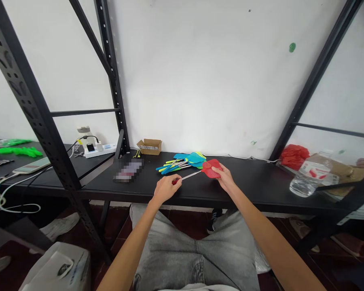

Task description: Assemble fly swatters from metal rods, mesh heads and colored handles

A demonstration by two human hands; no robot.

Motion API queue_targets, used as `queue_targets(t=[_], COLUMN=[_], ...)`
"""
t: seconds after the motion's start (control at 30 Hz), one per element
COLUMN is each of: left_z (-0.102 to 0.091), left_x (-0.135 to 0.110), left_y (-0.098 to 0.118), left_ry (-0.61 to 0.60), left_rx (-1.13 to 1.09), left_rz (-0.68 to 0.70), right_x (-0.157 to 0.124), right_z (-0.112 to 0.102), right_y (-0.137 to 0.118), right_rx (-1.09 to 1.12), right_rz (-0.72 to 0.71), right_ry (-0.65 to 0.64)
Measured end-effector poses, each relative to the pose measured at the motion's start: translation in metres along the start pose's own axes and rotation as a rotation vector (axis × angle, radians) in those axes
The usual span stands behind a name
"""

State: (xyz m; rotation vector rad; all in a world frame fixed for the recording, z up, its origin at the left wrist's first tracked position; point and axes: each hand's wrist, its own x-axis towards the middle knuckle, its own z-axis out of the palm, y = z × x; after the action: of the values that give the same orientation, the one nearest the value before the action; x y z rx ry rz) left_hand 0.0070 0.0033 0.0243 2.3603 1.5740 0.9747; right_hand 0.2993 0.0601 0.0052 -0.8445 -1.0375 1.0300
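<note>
A red fly swatter (210,167) with a thin metal rod is held level above the front of the black shelf top, between both hands. My left hand (166,188) is closed around its red handle end. At the other end, my right hand (225,178) pinches the edge of the perforated red head. Just behind lies a pile of blue and yellow-green fly swatters (183,161), with their handles pointing left and their heads to the right. The palm side of each hand is partly hidden.
On the black shelf (255,182) are a small open cardboard box (149,147) and a pixelated flat object (129,170). To the right stand a large clear plastic bottle (311,173) and a red plastic bag (294,157). A power strip (100,150) lies left, beyond the metal upright (45,101).
</note>
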Motion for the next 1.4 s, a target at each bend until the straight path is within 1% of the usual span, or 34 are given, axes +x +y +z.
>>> queue_targets(t=[0.3, 0.5, 0.73, 0.87, 1.03, 1.27, 1.33, 1.4], left_z=[0.001, -0.001, -0.002, 0.0, 0.001, 0.0, 0.001, 0.002], left_x=[0.0, -0.001, 0.0, 0.0, 0.001, 0.0, 0.0, -0.001], left_y=[-0.002, 0.0, 0.002, 0.0, -0.001, 0.0, 0.0, 0.0], left_ry=[0.0, -0.023, -0.024, -0.016, -0.017, -0.013, -0.01, 0.0], left_rx=[0.056, 0.073, 0.048, 0.052, 0.061, 0.015, -0.006, -0.017], left_rz=[0.017, -0.002, 0.007, 0.01, 0.021, 0.034, 0.054, 0.069], right_x=[-0.003, -0.005, -0.011, -0.014, -0.014, -0.016, -0.014, -0.01], right_z=[0.002, 0.005, 0.01, 0.015, 0.019, 0.02, 0.018, 0.015], right_y=[-0.002, -0.004, -0.008, -0.012, -0.012, -0.011, -0.009, -0.007], right_rx=[0.034, 0.002, -0.118, -0.178, -0.25, -0.263, -0.238, -0.176], right_rz=[-0.007, -0.009, 0.023, 0.053, 0.056, 0.03, -0.001, -0.003], right_ry=[-0.019, -0.042, -0.144, -0.17, -0.183, -0.236, -0.222, -0.152])
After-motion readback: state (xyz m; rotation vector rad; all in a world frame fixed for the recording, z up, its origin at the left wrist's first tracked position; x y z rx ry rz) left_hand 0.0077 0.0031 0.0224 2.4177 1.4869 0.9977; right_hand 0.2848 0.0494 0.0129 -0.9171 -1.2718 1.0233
